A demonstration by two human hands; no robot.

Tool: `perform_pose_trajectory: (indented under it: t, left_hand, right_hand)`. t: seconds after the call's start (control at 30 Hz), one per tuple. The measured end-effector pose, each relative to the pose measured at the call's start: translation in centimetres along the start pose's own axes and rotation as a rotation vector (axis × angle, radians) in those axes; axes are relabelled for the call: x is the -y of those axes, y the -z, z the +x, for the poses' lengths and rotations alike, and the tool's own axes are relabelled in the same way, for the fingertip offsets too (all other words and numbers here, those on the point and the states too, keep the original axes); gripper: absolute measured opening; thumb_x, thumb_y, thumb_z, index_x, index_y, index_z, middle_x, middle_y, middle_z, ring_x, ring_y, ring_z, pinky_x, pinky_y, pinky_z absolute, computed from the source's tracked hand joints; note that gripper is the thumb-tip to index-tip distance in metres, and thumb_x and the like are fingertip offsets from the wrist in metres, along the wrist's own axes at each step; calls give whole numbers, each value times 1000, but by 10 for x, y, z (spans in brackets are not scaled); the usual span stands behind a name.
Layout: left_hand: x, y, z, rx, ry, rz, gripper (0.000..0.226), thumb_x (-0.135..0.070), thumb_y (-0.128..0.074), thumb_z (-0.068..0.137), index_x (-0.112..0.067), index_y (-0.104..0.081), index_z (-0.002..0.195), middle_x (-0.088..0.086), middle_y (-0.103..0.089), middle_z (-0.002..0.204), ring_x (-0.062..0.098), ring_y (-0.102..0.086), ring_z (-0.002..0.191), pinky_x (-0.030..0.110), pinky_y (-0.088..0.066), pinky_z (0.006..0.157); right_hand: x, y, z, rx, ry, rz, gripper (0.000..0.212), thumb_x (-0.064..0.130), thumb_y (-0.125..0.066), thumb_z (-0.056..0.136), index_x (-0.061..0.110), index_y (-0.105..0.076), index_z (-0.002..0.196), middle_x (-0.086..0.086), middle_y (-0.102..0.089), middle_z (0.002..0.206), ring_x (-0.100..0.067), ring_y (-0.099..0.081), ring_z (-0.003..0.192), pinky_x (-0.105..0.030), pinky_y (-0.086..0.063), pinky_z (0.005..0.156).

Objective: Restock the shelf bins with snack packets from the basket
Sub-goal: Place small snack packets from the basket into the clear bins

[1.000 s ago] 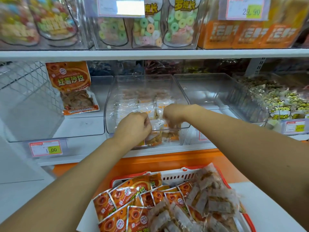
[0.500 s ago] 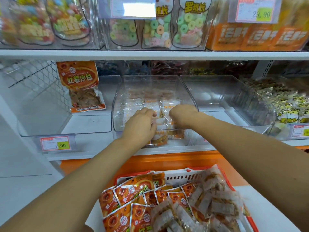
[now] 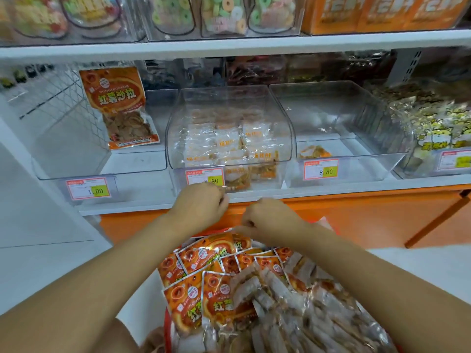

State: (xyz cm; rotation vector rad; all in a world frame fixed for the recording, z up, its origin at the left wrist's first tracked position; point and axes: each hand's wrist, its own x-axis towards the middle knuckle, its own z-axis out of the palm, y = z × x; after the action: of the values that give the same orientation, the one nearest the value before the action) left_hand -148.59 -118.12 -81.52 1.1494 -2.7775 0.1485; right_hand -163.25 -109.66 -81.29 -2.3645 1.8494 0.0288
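The red basket (image 3: 166,327) sits low in front of me, heaped with orange snack packets (image 3: 193,299) on its left and clear-wrapped packets (image 3: 293,317) on its right. Above it on the shelf, the clear middle bin (image 3: 289,138) holds several small white-and-orange packets (image 3: 226,142). My left hand (image 3: 201,205) hovers curled in front of that bin's price tag, with nothing visible in it. My right hand (image 3: 267,220) is over the basket's far edge, its fingertips pinching the top edge of an orange packet (image 3: 238,240).
The left bin (image 3: 102,171) has one orange packet (image 3: 116,105) leaning at its back. The right bin (image 3: 382,161) holds a single packet (image 3: 314,151). A further bin of yellow-printed packets (image 3: 433,128) stands at far right. Candy bins fill the upper shelf (image 3: 229,45).
Both hands have pulled back out of the middle bin and dropped toward the basket. The packets they were arranging stay in the bin.
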Motion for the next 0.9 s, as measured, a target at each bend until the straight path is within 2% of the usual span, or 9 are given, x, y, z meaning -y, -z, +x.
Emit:
perform_pose_trajectory:
  t: [0.07, 0.13, 0.23, 0.33, 0.47, 0.6, 0.7, 0.8, 0.9]
  left_hand:
    - [3, -3, -10, -27, 57, -33, 24, -33, -40, 98, -16, -57, 100, 6, -66, 102, 24, -61, 91, 30, -39, 64]
    - [10, -6, -20, -18, 108, -83, 24, -32, -43, 96, -18, -56, 111, 3, -65, 109, 21, -62, 95, 31, -45, 69]
    - [19, -9, -33, 22, 168, -176, 24, -29, -48, 95, -18, -55, 115, 1, -65, 111, 19, -61, 96, 32, -49, 76]
    - [26, -13, -44, 124, 165, -232, 19, -23, -51, 95, -19, -60, 110, 0, -67, 107, 16, -61, 93, 31, -51, 80]
    - [22, -24, -56, 319, 131, -377, 14, -30, -57, 94, -22, -64, 102, -5, -68, 100, 9, -61, 89, 29, -52, 80]
    - [-1, -26, -58, 354, 153, -610, 29, -47, -46, 95, -24, -62, 105, -9, -65, 95, 4, -59, 88, 22, -47, 74]
    - [-20, -20, -55, 132, 118, -637, 37, -44, -42, 97, -21, -63, 77, -3, -63, 67, 4, -56, 62, 22, -40, 59]
    - [-40, -10, -48, -152, 238, -810, 48, -36, -44, 98, -20, -55, 54, -2, -53, 48, 5, -49, 49, 19, -32, 50]
    - [-64, -2, -41, -329, 244, -866, 52, -31, -44, 99, -28, -36, 47, -13, -46, 42, 2, -43, 44, 17, -26, 46]
  right_hand:
    - [6, -35, -3, 243, 48, 46, 30, 44, -62, 88, 16, -68, 95, -4, -66, 98, -20, -59, 90, -31, -46, 73]
    - [3, -76, -5, 472, 35, 123, 55, 38, -73, 79, 18, -56, 127, -3, -56, 129, -22, -50, 118, -38, -44, 96]
    - [-2, -122, -11, 536, 9, 209, 65, 25, -78, 71, 21, -52, 130, -4, -54, 130, -26, -52, 118, -41, -48, 93]
    - [0, -132, -18, 355, -97, 335, 40, 22, -64, 82, 17, -59, 121, -5, -62, 116, -24, -60, 103, -33, -51, 80]
    - [0, -128, -28, 101, -296, 571, 30, 36, -60, 89, 20, -60, 114, 1, -64, 101, -12, -57, 84, -22, -44, 66]
    - [-1, -110, -35, 9, -367, 1158, 33, 39, -60, 90, 9, -68, 102, -3, -70, 89, -19, -66, 84, -32, -53, 83]
    - [7, -86, -43, -81, -287, 1424, 39, 45, -50, 95, 13, -71, 99, -6, -73, 97, -21, -68, 96, -38, -51, 92]
    - [16, -65, -45, -374, -491, 1382, 57, 53, -38, 96, 12, -62, 67, -2, -66, 67, -15, -65, 68, -35, -51, 78]
    - [19, -47, -49, -688, -611, 1333, 63, 68, -34, 89, 13, -47, 60, -9, -44, 57, -17, -45, 55, -36, -43, 60]
